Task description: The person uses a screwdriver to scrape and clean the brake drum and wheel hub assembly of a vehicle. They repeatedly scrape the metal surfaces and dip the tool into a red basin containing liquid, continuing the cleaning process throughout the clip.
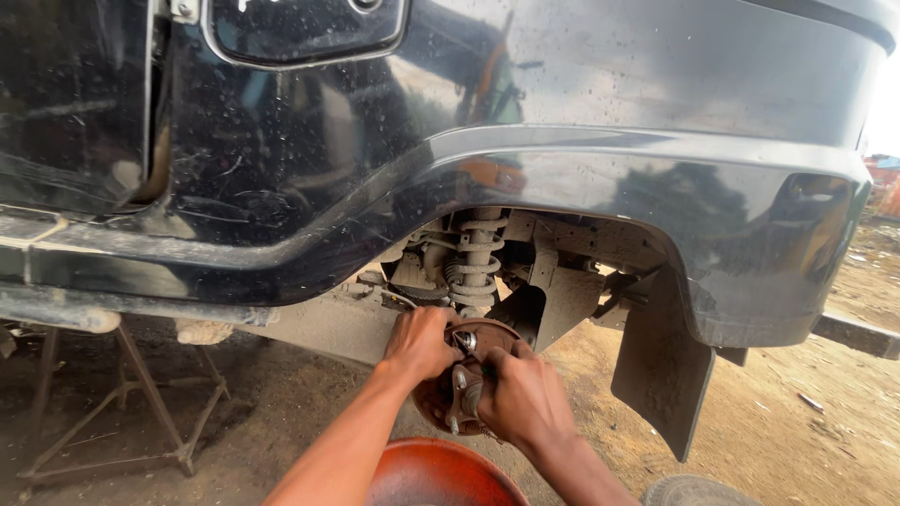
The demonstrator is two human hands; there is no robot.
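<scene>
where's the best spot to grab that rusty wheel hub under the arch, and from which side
Probably by the round outer rim of the wheel hub, one hand on each side, as the left hand and right hand are placed. Come from the open wheel-arch side: its studded face points outward, and the coil spring crowds the space behind.

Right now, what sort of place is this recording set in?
Probably an open-air vehicle repair yard. A dusty black car body sits raised with its wheel off, a metal stand props it, the ground is bare dirt, and both hands work at the rusty brake hub.
</scene>
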